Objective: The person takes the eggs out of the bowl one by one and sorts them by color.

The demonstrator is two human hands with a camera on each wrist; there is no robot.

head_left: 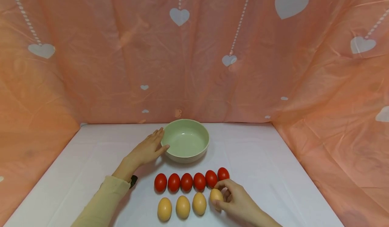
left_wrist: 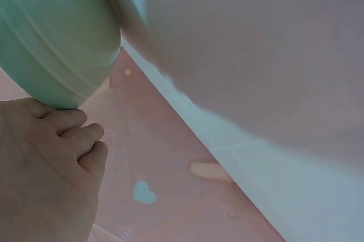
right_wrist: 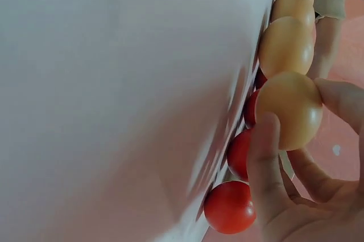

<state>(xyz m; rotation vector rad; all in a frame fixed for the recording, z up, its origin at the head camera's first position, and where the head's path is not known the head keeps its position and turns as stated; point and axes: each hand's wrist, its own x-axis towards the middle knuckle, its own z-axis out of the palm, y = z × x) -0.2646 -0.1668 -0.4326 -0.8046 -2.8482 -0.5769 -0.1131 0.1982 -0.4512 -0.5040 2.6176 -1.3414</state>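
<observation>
A light green bowl [head_left: 186,142] stands near the back of the white table. My left hand [head_left: 149,148] rests against its left side, with extended fingers along the outside and the thumb at the front rim. In the left wrist view, the fingertips touch the bowl's ribbed outer wall [left_wrist: 57,42]. At the front right, my right hand [head_left: 238,200] pinches a yellow egg [head_left: 216,198] between thumb and fingers. The right wrist view shows this yellow egg [right_wrist: 293,111] between the fingertips, overlapping the other yellow eggs [right_wrist: 287,45] behind it.
Several red eggs [head_left: 186,182] form a row in front of the bowl. Three yellow eggs [head_left: 183,207] lie in a nearer row, left of the held one. An orange curtain with white hearts [head_left: 179,16] encloses the table [head_left: 267,173] at the back and sides.
</observation>
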